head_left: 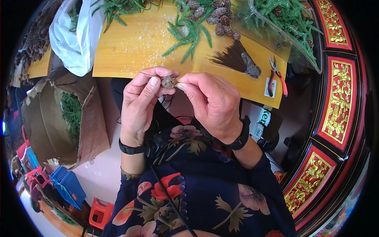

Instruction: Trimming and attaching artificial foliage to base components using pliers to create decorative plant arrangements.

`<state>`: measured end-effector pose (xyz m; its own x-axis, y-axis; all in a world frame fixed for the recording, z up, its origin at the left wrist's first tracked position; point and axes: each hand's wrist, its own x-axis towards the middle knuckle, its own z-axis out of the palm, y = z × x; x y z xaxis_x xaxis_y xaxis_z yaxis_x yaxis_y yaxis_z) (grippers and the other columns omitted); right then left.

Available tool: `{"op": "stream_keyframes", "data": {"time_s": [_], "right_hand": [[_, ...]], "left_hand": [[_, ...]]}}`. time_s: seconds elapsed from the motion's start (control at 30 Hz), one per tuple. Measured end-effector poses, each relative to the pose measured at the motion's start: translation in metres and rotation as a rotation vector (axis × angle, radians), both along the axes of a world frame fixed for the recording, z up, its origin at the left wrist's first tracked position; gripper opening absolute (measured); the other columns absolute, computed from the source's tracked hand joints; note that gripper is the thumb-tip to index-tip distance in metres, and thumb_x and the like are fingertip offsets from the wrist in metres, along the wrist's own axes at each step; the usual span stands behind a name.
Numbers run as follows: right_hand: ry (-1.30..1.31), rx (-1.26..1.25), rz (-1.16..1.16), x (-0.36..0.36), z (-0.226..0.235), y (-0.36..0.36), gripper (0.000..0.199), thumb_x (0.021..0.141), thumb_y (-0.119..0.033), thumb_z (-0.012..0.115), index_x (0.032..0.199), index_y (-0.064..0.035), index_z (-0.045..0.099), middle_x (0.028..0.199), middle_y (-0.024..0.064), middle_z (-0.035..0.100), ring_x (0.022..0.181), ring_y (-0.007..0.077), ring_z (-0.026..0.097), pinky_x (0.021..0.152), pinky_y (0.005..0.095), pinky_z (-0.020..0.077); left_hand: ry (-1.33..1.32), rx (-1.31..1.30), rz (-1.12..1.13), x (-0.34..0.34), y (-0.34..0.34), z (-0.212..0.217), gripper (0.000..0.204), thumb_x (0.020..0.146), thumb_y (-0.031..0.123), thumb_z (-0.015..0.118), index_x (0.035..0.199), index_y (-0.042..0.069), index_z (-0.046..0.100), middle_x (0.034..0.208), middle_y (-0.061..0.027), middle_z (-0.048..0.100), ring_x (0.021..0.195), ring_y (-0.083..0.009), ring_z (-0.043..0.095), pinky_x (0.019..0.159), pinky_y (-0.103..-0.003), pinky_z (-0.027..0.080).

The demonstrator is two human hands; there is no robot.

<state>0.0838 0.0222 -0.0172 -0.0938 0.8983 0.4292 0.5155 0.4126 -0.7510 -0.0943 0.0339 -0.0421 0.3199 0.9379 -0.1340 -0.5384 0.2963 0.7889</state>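
Cardboard is filling the left of the frame: an open brown box (pixel 59 122) is holding green sprigs, though its depths are lying in shadow and its left side is curving away into the dark rim. Above it, at upper left, a white plastic bag (pixel 77 35) is slumping over the edge of a yellow wooden board (pixel 134 51), and its contents are hidden. At lower left, red and blue plastic crates (pixel 67 187) are showing only in part, too bent by the lens to make out clearly.

At centre, the left hand (pixel 140 106) is closing thumb and fingers on a small brownish pine cone (pixel 169 81), held just in front of the board's near edge. The right hand (pixel 211 104) is pinching the same cone from the other side, fingertips touching it. Most of the cone is hiding behind the fingers, and a thin dark wire is running off leftward over the left fingers, hard to follow.

On the board beyond, green sprigs (pixel 187 33), a heap of pine cones (pixel 219 17) and a bundle of dark thin sticks (pixel 237 59) are lying. Further right, red-handled pliers (pixel 276 77) are resting on a small white card by the board's right end. Under that corner, a white package with green print (pixel 261 120) is peeking out, mostly covered. Red and gold carved panels (pixel 335 102) are curving down the right edge.
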Motion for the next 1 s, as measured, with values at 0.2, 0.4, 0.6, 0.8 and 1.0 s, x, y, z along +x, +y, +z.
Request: {"op": "stream_keyframes", "data": {"time_s": [0.2, 0.4, 0.6, 0.8, 1.0], "right_hand": [[0.070, -0.067, -0.001, 0.004, 0.002, 0.000, 0.006, 0.085, 0.001, 0.065, 0.089, -0.0018, 0.063, 0.073, 0.0103, 0.064, 0.065, 0.0229, 0.064, 0.059, 0.0296, 0.0483], [0.098, -0.084, 0.018, 0.010, -0.003, 0.000, 0.005, 0.086, 0.002, 0.063, 0.090, -0.0019, 0.063, 0.072, 0.0095, 0.063, 0.063, 0.0206, 0.063, 0.058, 0.0289, 0.0481], [0.091, -0.101, 0.016, 0.013, -0.005, -0.003, 0.005, 0.086, 0.002, 0.063, 0.090, -0.0018, 0.063, 0.071, 0.0093, 0.063, 0.063, 0.0199, 0.063, 0.058, 0.0288, 0.0477], [0.065, -0.119, 0.031, 0.017, -0.004, -0.005, 0.005, 0.086, 0.001, 0.063, 0.090, -0.0019, 0.063, 0.070, 0.0093, 0.063, 0.062, 0.0207, 0.063, 0.057, 0.0288, 0.0474], [0.078, -0.118, 0.037, 0.021, -0.006, -0.006, 0.005, 0.086, 0.001, 0.063, 0.090, -0.0018, 0.063, 0.070, 0.0096, 0.063, 0.061, 0.0212, 0.063, 0.057, 0.0295, 0.0473]], "left_hand": [[0.017, 0.005, 0.003, 0.002, -0.001, -0.003, 0.024, 0.099, 0.010, 0.050, 0.116, -0.005, 0.058, 0.115, -0.0184, 0.063, 0.099, -0.0205, 0.065, 0.086, -0.030, 0.055], [0.002, 0.013, -0.053, 0.005, -0.004, -0.003, 0.024, 0.097, 0.010, 0.053, 0.116, -0.005, 0.059, 0.113, -0.0173, 0.064, 0.097, -0.0196, 0.065, 0.084, -0.029, 0.055], [0.058, -0.001, -0.052, 0.008, -0.005, -0.004, 0.024, 0.096, 0.009, 0.056, 0.115, -0.005, 0.060, 0.110, -0.0153, 0.065, 0.095, -0.0187, 0.065, 0.081, -0.028, 0.054], [0.104, -0.023, -0.062, 0.010, -0.007, -0.004, 0.022, 0.096, 0.010, 0.057, 0.112, -0.003, 0.061, 0.105, -0.0130, 0.066, 0.090, -0.0169, 0.065, 0.078, -0.027, 0.054], [0.111, -0.045, -0.082, 0.011, -0.007, -0.006, 0.021, 0.095, 0.011, 0.058, 0.111, -0.003, 0.062, 0.102, -0.0116, 0.066, 0.086, -0.0156, 0.065, 0.076, -0.027, 0.054]]}}
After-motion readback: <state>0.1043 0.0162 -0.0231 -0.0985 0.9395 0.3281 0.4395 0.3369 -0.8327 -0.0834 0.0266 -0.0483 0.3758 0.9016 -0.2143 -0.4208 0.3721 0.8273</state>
